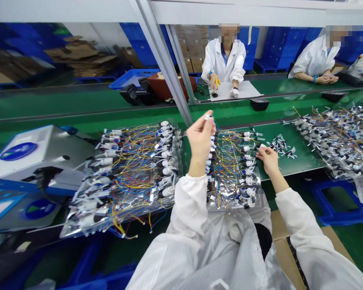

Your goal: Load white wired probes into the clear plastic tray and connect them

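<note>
My left hand (200, 139) is raised above the green bench, its fingers pinched on a small white cylindrical part (208, 117) with thin wires trailing down. My right hand (268, 158) rests low on the green mat (296, 155), fingertips closed on a small black-and-white piece (259, 147) at the edge of a clear bag of wired parts (234, 173). Just right of that hand lies a loose heap of small black-and-white pieces (282, 145). Both sleeves are white.
A larger clear bag of wired parts (124, 173) lies at left, another pile (335, 137) at right. A grey-and-blue machine (39, 161) stands far left. A metal post (166, 68) rises ahead. Two people in white coats sit across the conveyor (78, 104).
</note>
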Demonstrator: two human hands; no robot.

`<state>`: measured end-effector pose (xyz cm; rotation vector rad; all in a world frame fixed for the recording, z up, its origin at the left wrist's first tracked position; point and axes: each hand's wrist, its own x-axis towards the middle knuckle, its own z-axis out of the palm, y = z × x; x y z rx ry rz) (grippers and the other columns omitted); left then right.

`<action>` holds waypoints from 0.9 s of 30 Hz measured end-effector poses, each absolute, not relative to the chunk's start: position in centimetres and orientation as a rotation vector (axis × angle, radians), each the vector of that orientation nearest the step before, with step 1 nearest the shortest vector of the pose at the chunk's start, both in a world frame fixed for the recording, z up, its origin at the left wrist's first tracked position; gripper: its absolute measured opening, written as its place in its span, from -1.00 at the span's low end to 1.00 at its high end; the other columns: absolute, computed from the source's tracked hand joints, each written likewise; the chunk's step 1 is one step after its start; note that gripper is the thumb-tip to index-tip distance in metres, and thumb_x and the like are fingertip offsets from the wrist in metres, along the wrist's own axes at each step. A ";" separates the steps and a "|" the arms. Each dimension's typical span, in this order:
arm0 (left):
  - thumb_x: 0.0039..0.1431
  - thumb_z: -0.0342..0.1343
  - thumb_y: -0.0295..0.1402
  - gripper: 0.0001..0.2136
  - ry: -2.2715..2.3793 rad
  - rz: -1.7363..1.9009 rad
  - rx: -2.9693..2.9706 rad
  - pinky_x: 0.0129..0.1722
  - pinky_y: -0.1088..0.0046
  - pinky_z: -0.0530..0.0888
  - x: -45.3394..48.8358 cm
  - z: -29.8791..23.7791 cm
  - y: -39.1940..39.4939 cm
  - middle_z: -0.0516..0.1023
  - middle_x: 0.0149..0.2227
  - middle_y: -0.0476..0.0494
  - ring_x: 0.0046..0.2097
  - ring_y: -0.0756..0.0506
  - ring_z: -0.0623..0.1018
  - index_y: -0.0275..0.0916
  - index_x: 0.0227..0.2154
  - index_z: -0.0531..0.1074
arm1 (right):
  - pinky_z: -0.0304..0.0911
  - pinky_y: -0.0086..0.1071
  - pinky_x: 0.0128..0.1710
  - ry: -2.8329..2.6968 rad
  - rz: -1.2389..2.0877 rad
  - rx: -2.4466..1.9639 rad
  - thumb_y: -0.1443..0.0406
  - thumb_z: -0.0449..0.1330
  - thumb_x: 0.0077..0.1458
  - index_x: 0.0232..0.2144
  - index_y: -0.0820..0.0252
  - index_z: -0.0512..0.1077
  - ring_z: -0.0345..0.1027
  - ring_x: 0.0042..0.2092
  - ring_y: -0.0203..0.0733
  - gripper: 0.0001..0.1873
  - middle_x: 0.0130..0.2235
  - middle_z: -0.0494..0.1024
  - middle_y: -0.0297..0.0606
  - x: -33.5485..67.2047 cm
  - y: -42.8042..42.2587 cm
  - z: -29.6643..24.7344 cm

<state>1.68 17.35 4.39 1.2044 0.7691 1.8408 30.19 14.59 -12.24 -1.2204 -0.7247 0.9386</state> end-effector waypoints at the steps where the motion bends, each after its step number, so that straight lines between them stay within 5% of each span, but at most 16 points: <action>1: 0.21 0.36 -0.13 -0.71 0.815 1.803 1.314 -0.36 0.54 0.44 2.7 3.9 17.8 0.59 -0.34 -0.06 -0.34 0.04 0.54 -0.21 -0.13 0.66 | 0.57 -0.23 -0.30 -0.779 0.903 -1.247 0.08 0.54 -0.15 -0.33 0.15 0.53 0.52 -0.36 -0.18 -0.59 -0.37 0.59 -0.30 30.2 14.5 -12.6; 5: 0.15 0.40 -0.19 -0.78 0.787 1.598 1.559 -0.15 0.44 0.54 7.3 0.3 19.6 0.63 -0.11 -0.21 -0.14 -0.06 0.60 -0.25 -0.27 0.67 | 0.54 -0.18 -0.24 -0.910 0.708 -1.258 0.06 0.47 -0.03 -0.27 0.15 0.56 0.51 -0.33 -0.15 -0.64 -0.27 0.63 -0.23 30.7 14.3 -12.7; 8: 0.13 0.40 -0.20 -0.72 0.748 1.329 1.529 -0.08 0.35 0.56 10.1 -3.6 20.6 0.68 -0.15 -0.24 -0.15 -0.11 0.63 -0.28 -0.18 0.68 | 0.52 -0.16 -0.16 -1.001 0.622 -1.236 0.09 0.43 0.05 -0.26 0.13 0.56 0.54 -0.24 -0.11 -0.71 -0.21 0.63 -0.20 30.6 14.3 -11.8; 12: 0.04 0.44 -0.23 -0.67 0.887 1.053 1.606 -0.17 0.36 0.53 11.3 -8.2 21.0 0.71 -0.22 -0.25 -0.28 -0.10 0.62 -0.31 -0.16 0.70 | 0.47 -0.16 -0.01 -1.050 0.635 -1.120 0.15 0.42 0.08 -0.20 0.08 0.53 0.56 -0.16 -0.10 -0.73 -0.23 0.61 -0.26 29.6 14.6 -10.8; 19: -0.01 0.47 -0.25 -0.54 0.807 0.859 1.482 -0.29 0.43 0.47 10.8 -9.9 20.8 0.71 -0.26 -0.24 -0.40 -0.02 0.54 -0.38 -0.05 0.67 | 0.44 -0.21 -0.16 -1.069 0.727 -1.091 0.17 0.44 0.02 -0.17 0.06 0.60 0.45 -0.34 -0.20 -0.71 -0.27 0.57 -0.32 28.1 15.7 -10.2; 23: -0.02 0.49 -0.24 -0.52 0.723 0.858 1.306 -0.19 0.39 0.50 10.8 -9.8 20.9 0.72 -0.19 -0.30 -0.32 -0.04 0.59 -0.39 -0.05 0.67 | 0.41 -0.22 -0.10 -1.088 0.696 -1.102 0.16 0.44 0.02 -0.34 0.06 0.62 0.46 -0.24 -0.15 -0.84 -0.27 0.61 -0.29 27.8 15.9 -10.4; 27: -0.06 0.51 -0.28 -0.49 0.751 0.938 1.171 -0.35 0.46 0.46 11.1 -10.2 20.9 0.72 -0.22 -0.31 -0.38 -0.02 0.58 -0.41 -0.03 0.65 | 0.40 -0.23 -0.09 -1.102 0.696 -1.120 0.16 0.44 0.01 -0.36 0.07 0.63 0.46 -0.23 -0.15 -0.85 -0.28 0.62 -0.28 27.6 16.0 -10.6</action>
